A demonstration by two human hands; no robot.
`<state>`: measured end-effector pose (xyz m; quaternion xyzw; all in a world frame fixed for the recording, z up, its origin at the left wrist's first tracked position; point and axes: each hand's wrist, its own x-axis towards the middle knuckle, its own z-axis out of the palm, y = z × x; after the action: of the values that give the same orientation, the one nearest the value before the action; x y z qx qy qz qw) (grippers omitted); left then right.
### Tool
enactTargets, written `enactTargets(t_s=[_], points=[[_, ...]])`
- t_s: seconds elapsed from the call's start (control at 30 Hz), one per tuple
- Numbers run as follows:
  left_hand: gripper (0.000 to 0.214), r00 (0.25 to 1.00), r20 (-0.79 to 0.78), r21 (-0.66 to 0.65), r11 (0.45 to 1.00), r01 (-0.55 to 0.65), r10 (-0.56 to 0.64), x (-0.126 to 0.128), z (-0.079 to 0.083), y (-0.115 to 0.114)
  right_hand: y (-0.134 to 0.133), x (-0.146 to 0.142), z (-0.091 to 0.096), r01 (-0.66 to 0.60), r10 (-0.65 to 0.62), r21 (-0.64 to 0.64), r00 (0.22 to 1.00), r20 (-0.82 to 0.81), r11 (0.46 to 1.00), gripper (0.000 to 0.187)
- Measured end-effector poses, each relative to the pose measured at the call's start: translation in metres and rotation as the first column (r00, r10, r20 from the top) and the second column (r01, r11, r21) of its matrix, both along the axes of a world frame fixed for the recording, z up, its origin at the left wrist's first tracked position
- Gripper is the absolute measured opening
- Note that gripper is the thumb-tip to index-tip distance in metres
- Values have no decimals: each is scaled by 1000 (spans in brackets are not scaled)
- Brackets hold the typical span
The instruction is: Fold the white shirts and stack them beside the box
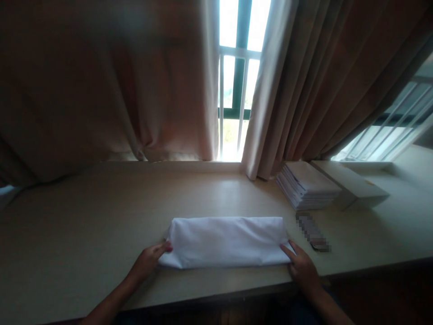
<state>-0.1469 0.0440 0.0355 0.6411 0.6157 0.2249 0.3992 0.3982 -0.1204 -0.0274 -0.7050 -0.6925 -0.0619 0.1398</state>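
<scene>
A white cloth [226,241], folded into a long narrow band, lies flat near the front edge of a pale wooden table [101,212]. My left hand [149,261] pinches the cloth's left end, thumb on top. My right hand [301,266] rests at the cloth's right end with its fingers curled against the corner.
A stack of folded white cloths [307,185] sits at the back right, beside a flat white box [352,183]. A small blurred object [313,232] lies just right of the cloth. Brown curtains [321,81] hang behind the table, parted over a bright window [237,76].
</scene>
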Motion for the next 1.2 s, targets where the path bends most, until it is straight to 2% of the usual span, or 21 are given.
enactTargets(t_s=[0.07,0.17,0.37,0.43,0.53,0.6,0.67,0.73,0.83,0.9,1.07,1.2], points=[[40,999,-40,18,999,-34,35,1,-5,1,0,2,1,0,0,-9,1000,-8,1000,72],[38,991,-106,120,991,-67,80,-1,-17,-3,-1,5,-2,-13,13,-21,1000,10,1000,75],[33,966,-189,214,968,-133,175,0,-33,-28,-5,5,-11,-18,19,-14,998,66,1000,77],[33,965,-180,201,968,-151,188,0,-39,-36,-8,7,-11,-18,18,-1,997,70,1000,76],[43,976,-51,173,964,-201,212,-3,-44,-39,-9,8,-8,-23,19,78,999,50,997,73],[58,957,-17,129,950,-286,290,-5,-41,-33,-5,3,-3,-29,24,163,999,31,986,68],[74,916,-90,96,919,-383,391,-4,-31,-22,4,-9,5,-45,43,221,999,15,974,61],[78,893,-149,68,906,-418,424,-1,-17,-8,16,-26,13,-57,57,229,998,5,972,51],[58,929,-108,1,934,-357,355,7,0,9,32,-52,17,-45,46,195,999,2,980,41],[46,942,-76,-31,944,-329,326,13,6,17,39,-63,12,-32,31,165,999,9,986,38],[35,936,48,-78,936,-344,348,24,12,21,39,-71,-10,11,-14,131,1000,27,991,39],[27,925,116,-95,931,-352,361,31,12,18,36,-71,-11,15,-17,118,1000,14,993,41]])
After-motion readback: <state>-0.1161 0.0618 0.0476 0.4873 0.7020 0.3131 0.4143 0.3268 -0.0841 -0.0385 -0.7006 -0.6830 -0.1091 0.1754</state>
